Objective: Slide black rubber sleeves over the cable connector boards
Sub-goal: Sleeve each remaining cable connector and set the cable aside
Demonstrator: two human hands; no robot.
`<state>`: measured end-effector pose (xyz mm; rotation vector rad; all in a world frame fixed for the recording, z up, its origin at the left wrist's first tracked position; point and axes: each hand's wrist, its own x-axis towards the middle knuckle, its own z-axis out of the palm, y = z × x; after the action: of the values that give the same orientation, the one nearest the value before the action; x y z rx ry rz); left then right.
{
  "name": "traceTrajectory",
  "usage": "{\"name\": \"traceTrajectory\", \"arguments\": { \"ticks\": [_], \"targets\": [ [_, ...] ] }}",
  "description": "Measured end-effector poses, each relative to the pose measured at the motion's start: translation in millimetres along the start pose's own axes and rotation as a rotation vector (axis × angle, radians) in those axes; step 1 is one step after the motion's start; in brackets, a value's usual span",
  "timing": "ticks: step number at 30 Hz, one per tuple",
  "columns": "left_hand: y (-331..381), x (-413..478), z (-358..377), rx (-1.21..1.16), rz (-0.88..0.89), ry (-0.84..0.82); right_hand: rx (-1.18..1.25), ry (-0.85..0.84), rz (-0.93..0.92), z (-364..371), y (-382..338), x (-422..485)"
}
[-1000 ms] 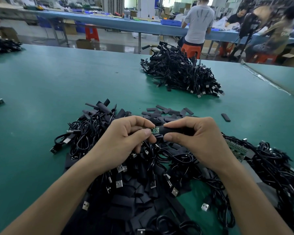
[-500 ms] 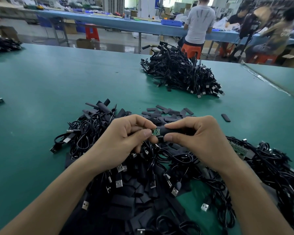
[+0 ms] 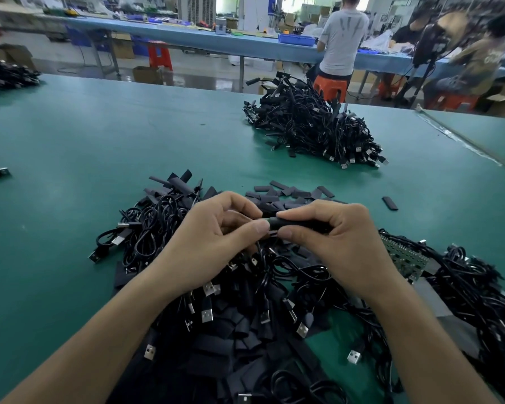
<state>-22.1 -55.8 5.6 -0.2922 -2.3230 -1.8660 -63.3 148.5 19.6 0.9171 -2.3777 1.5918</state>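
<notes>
My right hand (image 3: 336, 240) pinches a black rubber sleeve (image 3: 292, 224) between thumb and forefinger, held level above the cable heap. My left hand (image 3: 213, 237) meets it from the left, thumb and fingertips pinched at the sleeve's open end. The green connector board is hidden inside the sleeve and behind my fingers. Loose flat sleeves (image 3: 289, 195) lie just beyond my hands. Under both wrists spreads a tangle of black USB cables (image 3: 245, 316) with sleeves mixed in. A bare green board (image 3: 403, 255) shows to the right of my right hand.
A second heap of black cables (image 3: 312, 126) sits further back on the green table (image 3: 70, 170). One stray sleeve (image 3: 389, 203) lies to the right. More cables (image 3: 478, 293) pile at the right edge. People work at a blue bench (image 3: 204, 39) behind.
The sleeve has slid left over the green board, which showed between my fingertips earlier and is now covered. Both hands stay in the same place.
</notes>
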Motion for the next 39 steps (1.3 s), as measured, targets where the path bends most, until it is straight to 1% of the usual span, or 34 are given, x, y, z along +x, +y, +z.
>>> {"name": "traceTrajectory", "arguments": {
  "ticks": [2, 7, 11, 15, 18, 24, 27, 33, 37, 39],
  "targets": [
    [1, 1, -2, 0.021, 0.005, 0.038, -0.017, 0.023, -0.005, -2, 1, 0],
    [1, 2, -2, 0.084, 0.023, 0.019, -0.118, 0.02, -0.035, -3, 2, 0],
    [-3, 2, 0, 0.175, 0.029, 0.04, -0.281, 0.017, -0.132, -1, 1, 0],
    [-4, 2, 1, 0.245, 0.04, 0.041, -0.344, -0.003, -0.216, 3, 1, -1],
    [-3, 1, 2, 0.263, 0.045, 0.031, -0.345, -0.01, -0.231, 3, 2, -1],
    [1, -1, 2, 0.278, 0.052, -0.013, -0.308, 0.033, -0.234, 2, 4, -1],
    [1, -1, 4, 0.316, 0.061, 0.001, -0.301, 0.023, -0.217, 2, 4, -1],
    [1, -1, 4, 0.303, 0.036, 0.017, -0.309, -0.015, -0.226, 5, 5, 0],
    [1, 0, 4, 0.281, 0.013, 0.016, -0.294, 0.017, -0.213, 7, 4, 0],
    [1, 0, 4, 0.269, 0.001, 0.029, -0.223, 0.064, -0.164, 9, 3, -1]
  ]
}}
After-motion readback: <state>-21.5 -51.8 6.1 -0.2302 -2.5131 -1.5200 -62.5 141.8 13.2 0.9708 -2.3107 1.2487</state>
